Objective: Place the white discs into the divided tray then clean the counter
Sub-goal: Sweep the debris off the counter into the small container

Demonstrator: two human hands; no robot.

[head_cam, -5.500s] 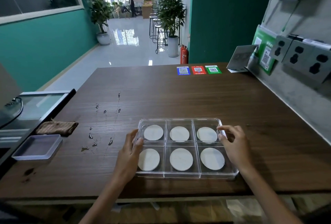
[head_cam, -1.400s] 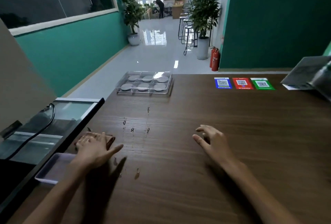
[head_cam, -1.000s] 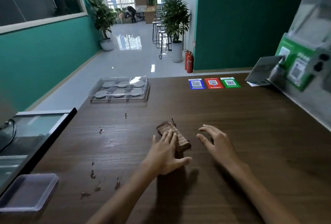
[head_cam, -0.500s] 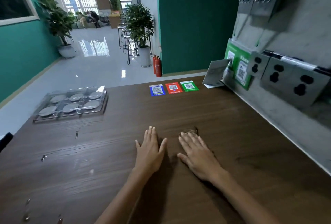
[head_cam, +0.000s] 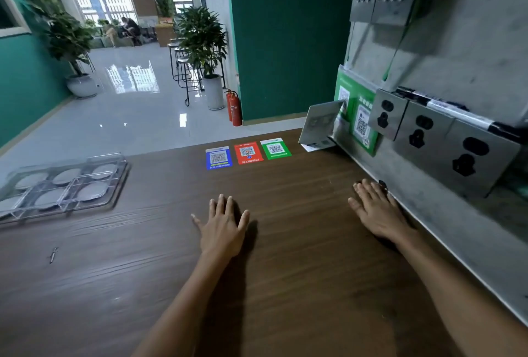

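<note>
The clear divided tray [head_cam: 121,178] lies at the counter's far left edge, with a white disc [head_cam: 67,176] in each of its several compartments. My left hand [head_cam: 221,228] rests flat on the dark wooden counter [head_cam: 300,285] in the middle, fingers spread, holding nothing. Over at the right, against the foot of the grey wall, my right hand [head_cam: 375,209] presses flat on the brown cloth [head_cam: 382,184]. Only a dark tip of the cloth shows past my fingertips.
A water drop [head_cam: 53,254] and faint wet streaks lie on the counter's left half. Blue, red and green QR stickers [head_cam: 248,153] sit at the far edge. Wall sockets [head_cam: 423,133] and a leaning card [head_cam: 321,125] line the right wall.
My right hand has slid the cloth right across the counter to the wall. My left hand stayed flat near the middle. Earlier, the tray moved to the far left edge.
</note>
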